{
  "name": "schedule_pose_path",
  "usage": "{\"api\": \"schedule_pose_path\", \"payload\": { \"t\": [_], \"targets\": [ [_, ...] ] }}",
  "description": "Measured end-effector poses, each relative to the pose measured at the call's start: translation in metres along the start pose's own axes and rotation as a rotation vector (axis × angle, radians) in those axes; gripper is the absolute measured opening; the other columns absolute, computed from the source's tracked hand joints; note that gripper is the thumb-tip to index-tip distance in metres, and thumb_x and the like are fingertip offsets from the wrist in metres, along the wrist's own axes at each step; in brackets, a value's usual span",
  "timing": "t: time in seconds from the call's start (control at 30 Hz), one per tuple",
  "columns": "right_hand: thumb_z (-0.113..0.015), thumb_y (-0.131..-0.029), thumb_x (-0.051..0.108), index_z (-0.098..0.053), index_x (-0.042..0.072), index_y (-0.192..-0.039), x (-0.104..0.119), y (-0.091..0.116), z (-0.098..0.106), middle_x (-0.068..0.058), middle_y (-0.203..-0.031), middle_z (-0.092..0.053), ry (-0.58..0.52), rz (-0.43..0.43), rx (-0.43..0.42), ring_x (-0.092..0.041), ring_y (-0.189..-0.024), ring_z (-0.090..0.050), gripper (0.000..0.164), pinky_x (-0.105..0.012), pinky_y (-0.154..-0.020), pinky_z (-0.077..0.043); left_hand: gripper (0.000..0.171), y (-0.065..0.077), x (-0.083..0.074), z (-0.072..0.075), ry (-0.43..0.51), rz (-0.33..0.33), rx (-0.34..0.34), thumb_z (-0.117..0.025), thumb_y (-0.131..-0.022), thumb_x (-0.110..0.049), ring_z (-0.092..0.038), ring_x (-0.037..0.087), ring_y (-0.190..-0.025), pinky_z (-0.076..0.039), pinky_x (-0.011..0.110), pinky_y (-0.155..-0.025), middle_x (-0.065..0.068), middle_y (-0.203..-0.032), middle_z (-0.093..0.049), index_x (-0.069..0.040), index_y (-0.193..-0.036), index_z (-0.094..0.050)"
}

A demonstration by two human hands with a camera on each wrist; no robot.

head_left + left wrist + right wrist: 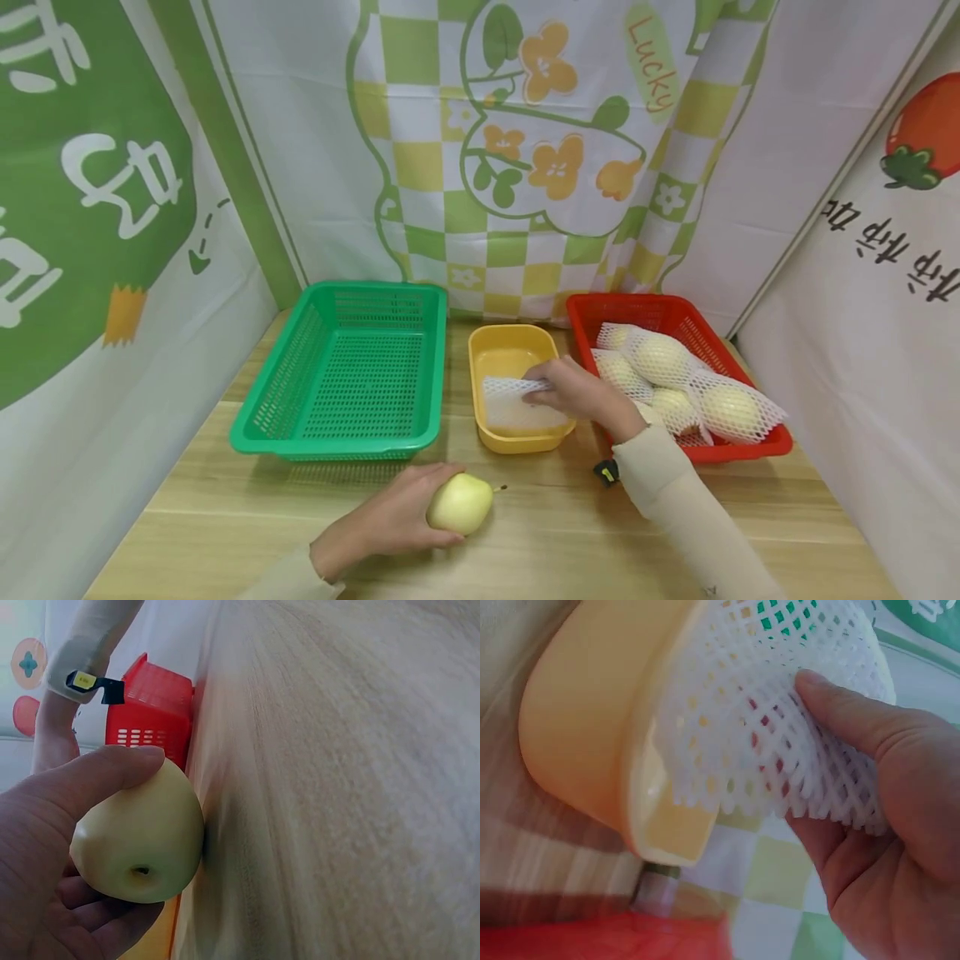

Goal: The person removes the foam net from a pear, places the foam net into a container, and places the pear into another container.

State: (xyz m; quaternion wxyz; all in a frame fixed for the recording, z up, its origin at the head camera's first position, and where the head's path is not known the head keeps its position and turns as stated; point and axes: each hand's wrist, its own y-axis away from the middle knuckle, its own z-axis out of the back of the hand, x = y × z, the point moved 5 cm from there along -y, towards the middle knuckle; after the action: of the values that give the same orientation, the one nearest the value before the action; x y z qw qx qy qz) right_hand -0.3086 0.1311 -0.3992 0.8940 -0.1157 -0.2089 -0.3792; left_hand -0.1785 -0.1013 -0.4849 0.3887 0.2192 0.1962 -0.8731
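A pale yellow pear (460, 504) with a dark stem is gripped by my left hand (401, 510), low over the wooden table in front of the baskets. In the left wrist view the thumb and fingers curl round the pear (142, 832), its blossom end facing the camera. My right hand (576, 390) pinches a white foam net sleeve (517, 402) over the yellow tub (483, 425). Seen from the right wrist, the foam net (772, 727) hangs flattened between thumb and fingers at the tub's rim, with no fruit visible in it.
On the left stands a green basket (341, 454) with nothing visible inside. To the right, a red basket (738, 452) holds several pears in foam nets (663, 360). Printed cloth (420, 167) walls the table (562, 542) at the back and sides.
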Motion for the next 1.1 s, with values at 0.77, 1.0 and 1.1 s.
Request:
{"api": "schedule_pose_path", "payload": {
  "t": [0.77,1.0,1.1],
  "targets": [
    [-0.084,-0.089,0.015,-0.075,0.007,-0.093,-0.030,-0.020,-0.049,-0.002,-0.079,-0.068,0.211,-0.218,-0.036,-0.017,-0.070,-0.056,0.012,-0.032,-0.065,-0.051,0.082,0.000,-0.001,0.001,0.003,0.004,0.014,-0.092,-0.079,-0.038,-0.073,0.029,-0.116,-0.063,0.037,-0.094,0.017,-0.133,-0.072,0.004,-0.141,-0.059],
    [-0.086,-0.087,0.041,-0.067,0.000,-0.128,-0.021,-0.016,-0.038,-0.018,-0.114,-0.074,0.401,-0.288,-0.158,-0.037,-0.091,-0.073,0.061,-0.051,-0.079,-0.065,0.082,-0.001,0.000,0.001,0.012,0.005,0.019,-0.092,-0.079,-0.038,-0.073,0.028,-0.115,-0.063,0.035,-0.093,0.018,-0.133,-0.072,0.005,-0.141,-0.059],
    [-0.083,-0.091,0.044,-0.062,-0.001,-0.138,-0.013,-0.014,-0.027,-0.022,-0.129,-0.072,0.385,-0.292,-0.164,-0.042,-0.102,-0.074,0.069,-0.053,-0.089,-0.064,0.082,-0.001,0.000,0.001,0.012,0.002,0.018,-0.092,-0.079,-0.038,-0.073,0.028,-0.114,-0.064,0.034,-0.093,0.018,-0.132,-0.072,0.005,-0.140,-0.059]
  ]
}}
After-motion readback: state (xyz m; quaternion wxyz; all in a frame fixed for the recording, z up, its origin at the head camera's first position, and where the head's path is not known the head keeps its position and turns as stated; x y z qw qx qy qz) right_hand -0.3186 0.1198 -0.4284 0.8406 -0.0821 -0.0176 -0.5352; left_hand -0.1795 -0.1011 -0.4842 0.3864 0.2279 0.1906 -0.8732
